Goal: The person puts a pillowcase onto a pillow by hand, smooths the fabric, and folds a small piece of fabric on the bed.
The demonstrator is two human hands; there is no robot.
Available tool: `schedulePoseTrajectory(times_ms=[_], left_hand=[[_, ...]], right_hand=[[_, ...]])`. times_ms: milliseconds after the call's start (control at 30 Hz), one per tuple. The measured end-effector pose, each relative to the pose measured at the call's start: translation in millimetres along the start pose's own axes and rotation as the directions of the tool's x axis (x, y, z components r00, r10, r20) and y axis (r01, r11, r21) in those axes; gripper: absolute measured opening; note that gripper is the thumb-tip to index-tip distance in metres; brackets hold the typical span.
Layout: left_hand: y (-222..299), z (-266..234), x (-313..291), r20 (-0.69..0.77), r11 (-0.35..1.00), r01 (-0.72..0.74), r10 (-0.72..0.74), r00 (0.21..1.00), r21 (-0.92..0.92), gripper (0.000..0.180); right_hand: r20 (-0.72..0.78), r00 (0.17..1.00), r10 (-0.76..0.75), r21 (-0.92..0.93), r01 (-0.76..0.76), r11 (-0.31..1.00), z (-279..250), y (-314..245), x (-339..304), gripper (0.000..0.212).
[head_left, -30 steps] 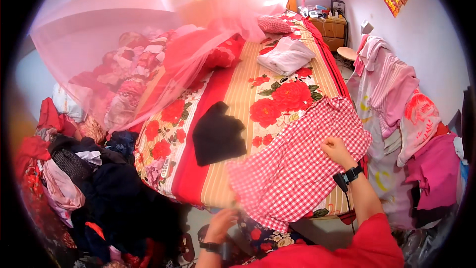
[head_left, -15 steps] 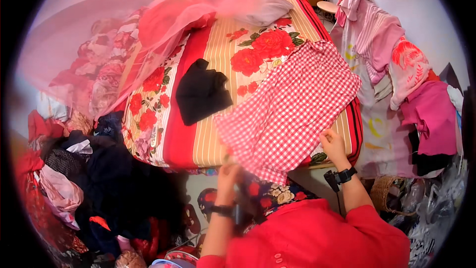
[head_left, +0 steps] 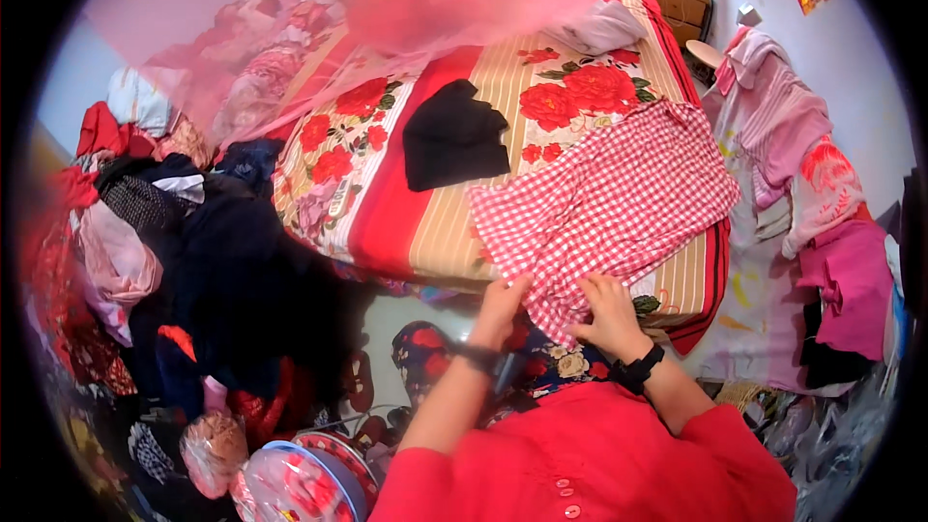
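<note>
A red-and-white checked garment [head_left: 619, 184] lies spread over the near right part of the bed, its narrow lower end hanging past the front edge. At that end, my left hand [head_left: 501, 311] pinches the left side of the cloth, fingertips partly hidden. My right hand [head_left: 614, 317] rests against the right side of the same end, thumb and fingers apart and slightly curved. A folded black garment [head_left: 454, 140] lies farther back, left of the checked one.
The bed has a striped, flowered sheet [head_left: 445, 242]. Sheer pink netting [head_left: 416, 10] hangs over its far left. Heaped clothes [head_left: 222, 261] stand at left. More clothes [head_left: 773, 106] are draped along the right. A blue-rimmed basin [head_left: 348, 483] is below left.
My right hand has moved left from the checked garment's right edge to its near end. My left hand has come up to that end's left side. The whole view has shifted.
</note>
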State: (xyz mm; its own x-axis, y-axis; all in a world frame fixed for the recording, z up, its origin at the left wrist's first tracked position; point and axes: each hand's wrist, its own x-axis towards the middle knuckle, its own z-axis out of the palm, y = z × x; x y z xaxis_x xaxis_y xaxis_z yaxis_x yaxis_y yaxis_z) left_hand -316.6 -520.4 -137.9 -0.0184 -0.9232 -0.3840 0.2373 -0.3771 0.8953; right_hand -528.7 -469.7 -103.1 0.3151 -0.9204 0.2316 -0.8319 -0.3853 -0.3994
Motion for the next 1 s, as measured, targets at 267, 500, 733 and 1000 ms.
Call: schedulePoseTrajectory(times_ms=[267,500,733,1000], left_hand=[[47,-34,-42,0.149,0.78,0.1,-0.009,0.989,-0.618,0.03],[104,-160,-136,-0.324,0.85,-0.393,0.283,0.903,-0.351,0.044],[42,-176,-159,-0.426,0.915,-0.261,0.113,0.898,-0.307,0.044],[-41,-205,-180,-0.512,0.98,-0.149,0.06,0.857,-0.135,0.037]], right_hand=[[-0.354,0.93,-0.099,-0.177,0.037,0.983,18,3,28,0.033],[-0.404,0.913,0.058,-0.06,-0.09,0.994,-25,31,21,0.014],[-0.505,0.758,0.413,0.032,-0.461,0.887,-16,127,-15,0.037],[0.271,0.756,0.596,0.557,-0.628,0.544,-20,93,-14,0.036]])
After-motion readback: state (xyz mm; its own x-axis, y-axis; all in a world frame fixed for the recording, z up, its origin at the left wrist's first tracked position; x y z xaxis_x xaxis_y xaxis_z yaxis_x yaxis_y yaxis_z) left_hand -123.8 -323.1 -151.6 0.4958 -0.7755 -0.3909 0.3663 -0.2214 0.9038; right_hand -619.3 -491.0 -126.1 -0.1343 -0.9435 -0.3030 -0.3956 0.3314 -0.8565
